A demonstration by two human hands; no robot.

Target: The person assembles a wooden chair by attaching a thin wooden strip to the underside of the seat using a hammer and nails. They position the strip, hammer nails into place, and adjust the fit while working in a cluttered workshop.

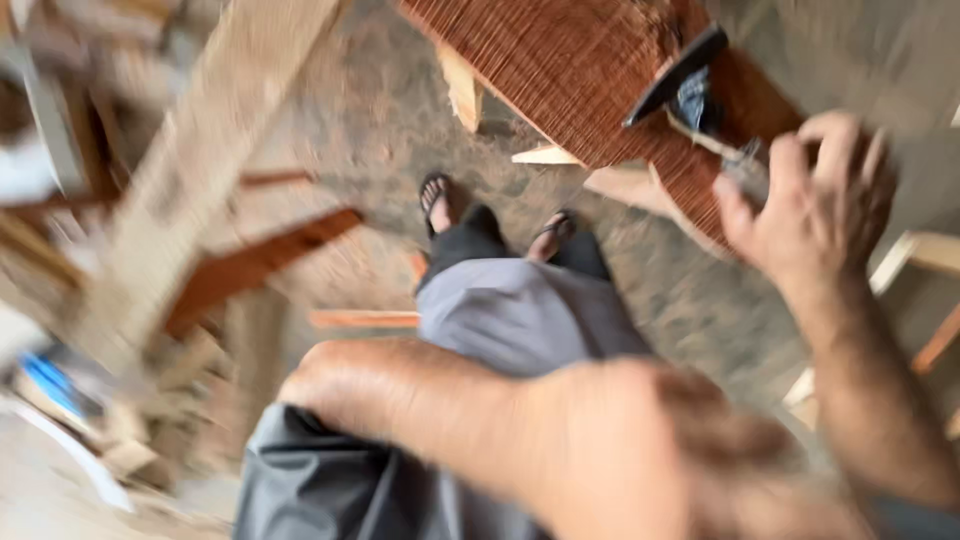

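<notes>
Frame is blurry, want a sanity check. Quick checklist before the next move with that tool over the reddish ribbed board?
1. Right hand grip on the small grey-handled tool: ok, fingers curled around it.
2. Tool's working end: cannot tell, blurred.
3. Reddish-brown ribbed wooden board steady: cannot tell; only pale wood pieces show beneath its edge.
4. Black angular tool resting on the board: ok, lying apart from the hand.
5. Left hand: cannot tell, too blurred to see whether it holds anything.
6. Feet in black sandals on sawdust floor: not ok, toes exposed, wood offcuts close by.

Soft, even daylight with faint shadows; heavy motion blur smears everything, worst at the left edge.
</notes>
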